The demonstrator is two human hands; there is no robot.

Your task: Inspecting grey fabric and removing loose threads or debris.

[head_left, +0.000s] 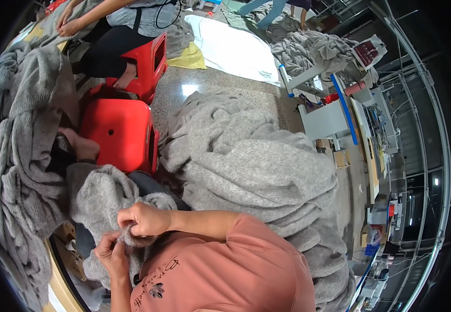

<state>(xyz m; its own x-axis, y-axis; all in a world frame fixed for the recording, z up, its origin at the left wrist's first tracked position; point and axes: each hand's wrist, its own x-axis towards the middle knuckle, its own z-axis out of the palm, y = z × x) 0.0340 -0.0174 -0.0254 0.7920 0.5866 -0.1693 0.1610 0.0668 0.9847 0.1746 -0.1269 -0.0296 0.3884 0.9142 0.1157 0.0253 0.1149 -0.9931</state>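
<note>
— What are the hands doing?

— Both pinch one grey knitted garment (98,200) in the lap: the right hand (143,218) bunches a fold in closed fingers, the left hand (112,253) grips the edge just below, probably to keep that spot taut.

— Working on what?

— Can't tell; the fingers hide it. The grey pile (256,166) beside the red stool (121,132) looks heaped within reach.

left hand (112,253): low, close to the body, fingers curled in a pinch, knuckles up | right hand (143,218): just above the left, closed in a loose fist, thumb tucked | right forearm: bare, running in from the right, elbow bent | hands nearly touching
</note>
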